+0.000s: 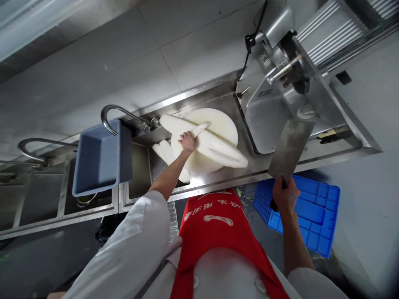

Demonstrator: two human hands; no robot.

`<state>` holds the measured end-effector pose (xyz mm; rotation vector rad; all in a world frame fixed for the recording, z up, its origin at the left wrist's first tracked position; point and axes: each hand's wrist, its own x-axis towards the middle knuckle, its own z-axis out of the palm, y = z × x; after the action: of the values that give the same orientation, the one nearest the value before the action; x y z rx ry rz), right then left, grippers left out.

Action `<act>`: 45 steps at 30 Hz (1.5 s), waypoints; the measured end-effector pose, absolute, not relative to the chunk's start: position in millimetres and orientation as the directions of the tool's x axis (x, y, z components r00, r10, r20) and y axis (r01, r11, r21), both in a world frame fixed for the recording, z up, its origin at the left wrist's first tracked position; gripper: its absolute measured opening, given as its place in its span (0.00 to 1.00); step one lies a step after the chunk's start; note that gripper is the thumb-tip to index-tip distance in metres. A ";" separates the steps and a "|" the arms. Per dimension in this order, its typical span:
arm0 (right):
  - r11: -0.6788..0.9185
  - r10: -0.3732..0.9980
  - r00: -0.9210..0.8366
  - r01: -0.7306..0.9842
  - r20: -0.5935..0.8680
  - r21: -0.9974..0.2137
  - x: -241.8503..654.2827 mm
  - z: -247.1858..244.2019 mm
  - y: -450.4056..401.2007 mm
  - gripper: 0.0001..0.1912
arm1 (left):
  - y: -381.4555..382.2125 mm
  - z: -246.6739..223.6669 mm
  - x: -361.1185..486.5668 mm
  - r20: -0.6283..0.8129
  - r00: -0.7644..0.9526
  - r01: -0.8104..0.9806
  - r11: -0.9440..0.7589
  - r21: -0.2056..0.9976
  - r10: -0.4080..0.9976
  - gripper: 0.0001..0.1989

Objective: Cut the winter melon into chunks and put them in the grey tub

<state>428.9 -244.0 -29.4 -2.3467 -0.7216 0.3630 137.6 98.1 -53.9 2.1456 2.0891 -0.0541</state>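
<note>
A long, peeled white gourd piece (215,147), possibly winter melon, lies slantwise across a round white cutting board (222,120) and overhangs it at both ends. My left hand (188,142) is over its middle, fingers curled around the near end of a narrow pale strip (201,128). Whether that strip is loose from the gourd, I cannot tell. Off to the right, clear of the board, my right hand (285,193) grips a cleaver (290,145) by its dark handle, the broad blade pointing up and away. More white gourd pieces (166,151) lie left of the board, partly hidden by my forearm.
A metal slicing machine (280,83) stands at the right end of the steel counter. To the left, a grey-blue tub (96,160) sits over the sinks beneath a curved tap (107,118). Below the counter at right lies a blue crate (314,216).
</note>
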 end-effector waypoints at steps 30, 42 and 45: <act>-0.409 0.700 -0.195 0.678 -0.686 -0.611 472.6 38.3 -31.4 0.32 | 132.9 -98.6 98.3 0.086 -0.423 0.825 0.345 0.447 0.902 0.22; -0.172 0.728 -0.173 0.891 -0.664 -0.420 432.9 58.1 -23.4 0.22 | 125.9 -109.3 93.1 0.069 -0.437 0.828 0.371 0.421 0.897 0.25; -0.086 0.762 -0.173 0.928 -0.624 -0.363 426.7 66.1 -38.8 0.19 | 126.0 -111.9 92.8 0.087 -0.433 0.830 0.359 0.427 0.897 0.25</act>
<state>426.7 -38.8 66.1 -2.1429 -2.2566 1.2742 92.8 126.0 -111.9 1.5731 2.4532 0.6240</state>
